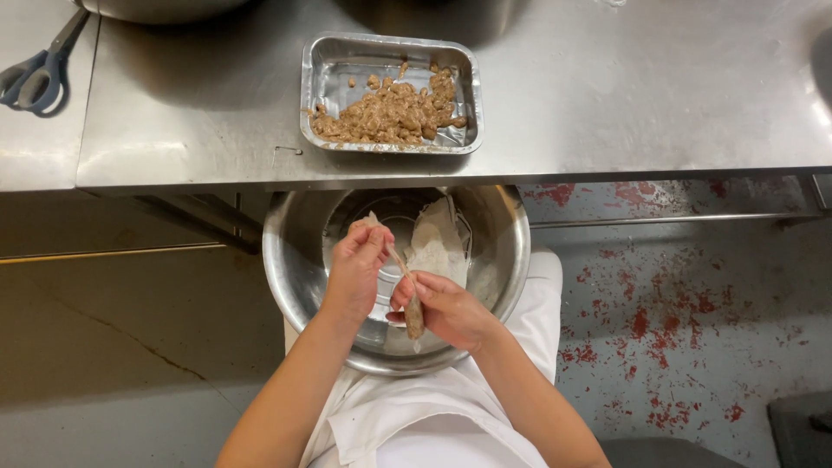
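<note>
From the head view, a thin strip of meat [406, 290], possibly tendon, was pinched at its upper end by the left hand [357, 270] and gripped lower by the right hand [446, 310], over a steel bowl [290, 260]. A foil tray [329, 69] and scissors [39, 69] were seen on the steel table [607, 95]; the grey floor [676, 329] was flecked red.
</note>
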